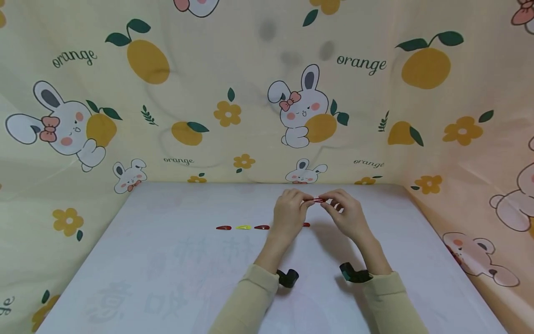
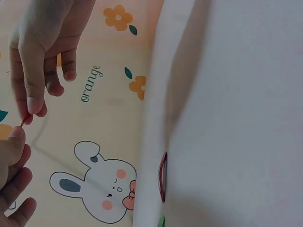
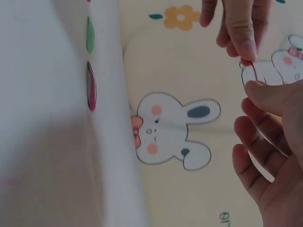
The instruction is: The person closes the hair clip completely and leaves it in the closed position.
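Note:
Over the far part of the table, both hands hold a red snap hair clip (image 1: 318, 200) between them. My left hand (image 1: 289, 213) pinches one end with thumb and finger. At the other end, my right hand (image 1: 347, 214) does the same. Below them a row of clips lies on the table: a red clip (image 1: 223, 228), a yellow clip (image 1: 243, 227), another red clip (image 1: 262, 227), and a red clip (image 1: 306, 225) partly covered by the left hand. A green clip (image 3: 90, 35) shows in the wrist views but is hidden in the head view.
The white table (image 1: 175, 278) meets a cloth backdrop (image 1: 250, 60) printed with rabbits and oranges behind and at both sides. Black wrist cameras, one of them the left camera (image 1: 289, 278), sit at the cuffs of the sleeves.

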{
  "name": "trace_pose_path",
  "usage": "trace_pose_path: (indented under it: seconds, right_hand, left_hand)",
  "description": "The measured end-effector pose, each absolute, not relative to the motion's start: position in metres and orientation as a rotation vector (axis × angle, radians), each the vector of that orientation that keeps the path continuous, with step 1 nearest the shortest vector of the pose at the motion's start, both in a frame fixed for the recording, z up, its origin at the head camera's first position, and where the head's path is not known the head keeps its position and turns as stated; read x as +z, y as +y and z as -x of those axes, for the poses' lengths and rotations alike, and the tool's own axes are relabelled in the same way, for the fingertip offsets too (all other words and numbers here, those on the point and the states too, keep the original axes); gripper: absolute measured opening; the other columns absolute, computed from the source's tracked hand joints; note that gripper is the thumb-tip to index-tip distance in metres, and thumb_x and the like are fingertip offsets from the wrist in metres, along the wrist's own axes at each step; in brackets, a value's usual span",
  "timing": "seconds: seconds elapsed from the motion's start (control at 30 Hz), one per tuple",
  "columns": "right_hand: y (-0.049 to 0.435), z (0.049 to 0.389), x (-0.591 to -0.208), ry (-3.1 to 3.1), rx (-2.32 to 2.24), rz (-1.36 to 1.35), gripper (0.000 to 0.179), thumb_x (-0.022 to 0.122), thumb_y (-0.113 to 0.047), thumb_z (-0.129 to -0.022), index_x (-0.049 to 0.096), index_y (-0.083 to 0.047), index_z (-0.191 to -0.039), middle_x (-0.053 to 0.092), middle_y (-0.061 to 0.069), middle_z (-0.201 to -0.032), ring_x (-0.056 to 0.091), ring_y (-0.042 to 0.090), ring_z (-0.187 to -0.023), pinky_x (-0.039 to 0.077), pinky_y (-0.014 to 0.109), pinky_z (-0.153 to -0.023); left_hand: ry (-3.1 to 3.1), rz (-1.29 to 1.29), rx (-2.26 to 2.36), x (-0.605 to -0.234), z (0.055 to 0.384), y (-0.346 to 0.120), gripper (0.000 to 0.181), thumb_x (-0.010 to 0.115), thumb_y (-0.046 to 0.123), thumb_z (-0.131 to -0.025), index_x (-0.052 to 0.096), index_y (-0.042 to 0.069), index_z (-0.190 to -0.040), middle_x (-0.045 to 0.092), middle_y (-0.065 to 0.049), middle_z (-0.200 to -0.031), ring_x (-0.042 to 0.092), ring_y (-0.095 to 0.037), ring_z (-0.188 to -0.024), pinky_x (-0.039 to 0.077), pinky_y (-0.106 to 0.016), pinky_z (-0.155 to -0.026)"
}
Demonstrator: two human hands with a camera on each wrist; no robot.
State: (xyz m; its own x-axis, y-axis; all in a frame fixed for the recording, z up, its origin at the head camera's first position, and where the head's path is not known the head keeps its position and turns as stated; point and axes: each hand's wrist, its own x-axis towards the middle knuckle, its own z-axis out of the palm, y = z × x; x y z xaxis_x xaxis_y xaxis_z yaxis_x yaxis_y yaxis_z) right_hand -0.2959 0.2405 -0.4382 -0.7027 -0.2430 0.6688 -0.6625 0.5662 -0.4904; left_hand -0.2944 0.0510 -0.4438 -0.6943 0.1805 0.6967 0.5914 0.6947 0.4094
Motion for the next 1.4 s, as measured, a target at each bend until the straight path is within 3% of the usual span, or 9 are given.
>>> trace_pose_path:
  seconds: [0.6, 0.87, 1.4]
  right_hand:
    - [0.267, 0.303, -0.453, -2.487, 1.002, -0.646, 0.018, 0.08, 0.002, -0.088, 0.079, -0.007, -0.103, 0.072, 0.008, -0.098, 0.064, 0.018, -0.075, 0.05, 0.025, -0.061]
    - [0.273, 0.306, -0.464, -2.608, 0.996, -0.607, 0.017, 0.078, 0.001, -0.09, 0.078, -0.007, -0.105, 0.073, 0.009, -0.101, 0.064, 0.02, -0.079, 0.05, 0.028, -0.063]
    - [0.28, 0.313, -0.485, -2.82, 1.025, -0.514, 0.015, 0.073, -0.003, -0.093, 0.078, -0.006, -0.107, 0.073, 0.01, -0.107, 0.065, 0.021, -0.085, 0.051, 0.036, -0.072]
  left_hand:
    - [-2.529, 0.619, -0.623, -0.457, 0.308, 0.069, 0.013, 0.075, 0.031, -0.096, 0.08, 0.021, -0.102, 0.073, 0.006, -0.102, 0.065, -0.015, -0.102, 0.052, -0.031, -0.086]
    - [-2.638, 0.621, -0.574, -0.469, 0.313, 0.075, 0.011, 0.074, 0.031, -0.098, 0.08, 0.024, -0.103, 0.073, 0.009, -0.103, 0.064, -0.013, -0.1, 0.05, -0.028, -0.082]
    - [-2.851, 0.636, -0.442, -0.482, 0.321, 0.083, 0.013, 0.073, 0.035, -0.099, 0.079, 0.028, -0.108, 0.068, 0.009, -0.11, 0.059, -0.012, -0.105, 0.048, -0.03, -0.088]
